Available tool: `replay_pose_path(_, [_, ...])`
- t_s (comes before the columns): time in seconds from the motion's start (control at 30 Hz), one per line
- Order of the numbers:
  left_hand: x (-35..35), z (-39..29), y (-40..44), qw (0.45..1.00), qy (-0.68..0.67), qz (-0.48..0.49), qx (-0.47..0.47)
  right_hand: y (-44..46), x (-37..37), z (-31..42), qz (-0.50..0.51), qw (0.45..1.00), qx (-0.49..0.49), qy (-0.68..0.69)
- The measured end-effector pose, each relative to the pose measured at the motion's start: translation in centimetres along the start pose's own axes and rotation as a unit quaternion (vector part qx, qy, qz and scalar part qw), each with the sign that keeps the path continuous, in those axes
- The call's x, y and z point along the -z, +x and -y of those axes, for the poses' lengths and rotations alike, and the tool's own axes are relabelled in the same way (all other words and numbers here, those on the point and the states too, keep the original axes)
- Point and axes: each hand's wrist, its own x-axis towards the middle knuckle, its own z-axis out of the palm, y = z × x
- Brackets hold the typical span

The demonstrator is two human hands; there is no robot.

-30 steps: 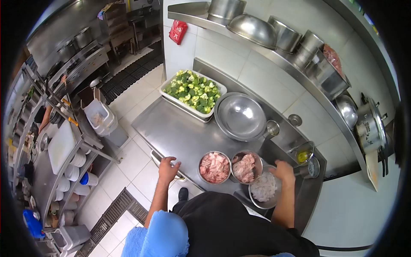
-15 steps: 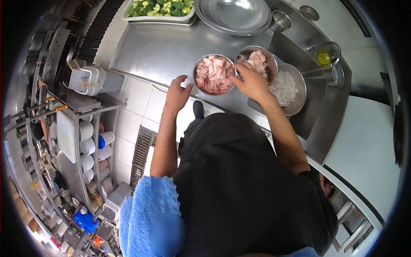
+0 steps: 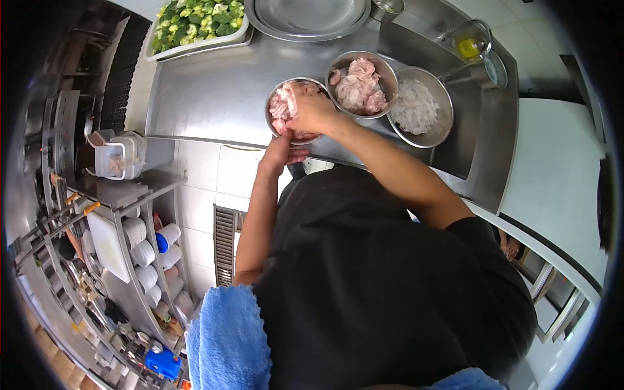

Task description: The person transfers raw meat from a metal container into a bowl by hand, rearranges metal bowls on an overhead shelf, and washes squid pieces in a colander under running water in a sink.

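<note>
A metal bowl [image 3: 268, 122] of raw pink meat [image 3: 281, 108] stands near the counter's front edge. My right hand [image 3: 313, 110] reaches down into it and touches the meat; its fingertips are hidden there. At the near rim of the same bowl is my left hand [image 3: 278, 155], its thumb over the rim and its fingers below, outside the bowl. Just right stands a second metal bowl [image 3: 390, 81] with more raw meat [image 3: 359, 88]. Beyond it, a third bowl [image 3: 448, 120] holds pale, whitish translucent pieces [image 3: 415, 107].
A tray of chopped broccoli [image 3: 195, 26] sits at the counter's back left, beside a wide metal basin [image 3: 309, 19]. At the right are a sink recess [image 3: 455, 159] and a container of yellow liquid [image 3: 468, 47]. Shelves with stacked white bowls [image 3: 144, 253] stand at the left.
My right hand has moved left from between the two meat bowls into the left one. My left hand has come to that bowl's near rim. The camera view has shifted.
</note>
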Motion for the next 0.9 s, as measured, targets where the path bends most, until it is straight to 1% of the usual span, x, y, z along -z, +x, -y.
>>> replay_pose_path(0.07, [-0.7, 0.2, 0.0, 0.999, -0.037, 0.013, 0.002, 0.4, -0.7, -0.6, 0.009, 1.000, 0.020, -0.018])
replay_pose_path(0.17, [-1.4, 1.2, 1.8, 0.989, -0.143, 0.038, -0.016, 1.2, 0.0, -1.2, 0.046, 0.997, 0.051, 0.023])
replay_pose_path(0.2, [-1.7, 1.4, 1.9, 0.986, -0.158, 0.027, -0.040, 1.2, 0.7, -0.9, 0.072, 0.997, 0.027, 0.014])
replay_pose_path(0.3, [-2.7, 1.2, 1.6, 0.971, -0.223, -0.002, -0.086, 2.1, 0.9, -1.7, 0.102, 0.993, 0.053, 0.005])
replay_pose_path(0.33, [-2.7, 1.0, 1.5, 0.966, -0.249, -0.003, -0.075, 2.1, 0.8, -1.4, 0.096, 0.995, 0.039, -0.002])
replay_pose_path(0.37, [-2.9, 0.8, 1.5, 0.965, -0.248, -0.018, -0.080, 2.1, 0.9, -1.3, 0.084, 0.996, 0.034, -0.007])
replay_pose_path(0.43, [-2.9, 0.9, 1.5, 0.963, -0.252, -0.007, -0.095, 1.2, 1.1, -1.0, 0.062, 0.998, 0.017, -0.018])
replay_pose_path(0.53, [-3.3, 0.5, 0.5, 0.964, -0.246, -0.053, -0.083, 0.7, 1.1, -1.4, 0.068, 0.996, 0.046, 0.022])
replay_pose_path(0.57, [-3.5, 0.4, 0.0, 0.968, -0.228, -0.047, -0.092, 0.6, 1.0, -1.8, 0.064, 0.996, 0.056, 0.036])
replay_pose_path(0.67, [-2.6, 0.3, -0.9, 0.974, -0.193, -0.038, -0.110, -0.3, 1.4, -1.4, 0.017, 0.994, 0.063, 0.087])
replay_pose_path(0.7, [-3.1, -0.8, -2.4, 0.974, -0.188, -0.069, -0.110, -0.7, 1.9, -0.9, 0.004, 0.992, 0.067, 0.106])
replay_pose_path(0.77, [-3.4, -2.2, -3.6, 0.965, -0.188, -0.090, -0.158, -1.2, 3.3, 0.1, -0.043, 0.986, 0.094, 0.132])
replay_pose_path(0.8, [-3.3, -2.7, -3.8, 0.961, -0.201, -0.096, -0.161, -1.0, 4.0, 0.5, -0.073, 0.981, 0.111, 0.139])
replay_pose_path(0.83, [-3.3, -3.3, -4.1, 0.962, -0.173, -0.098, -0.186, -1.1, 4.8, 0.6, -0.102, 0.976, 0.128, 0.145])
replay_pose_path(0.9, [-3.1, -4.2, -4.0, 0.956, -0.156, -0.076, -0.238, -1.8, 6.9, 0.5, -0.123, 0.970, 0.128, 0.167])
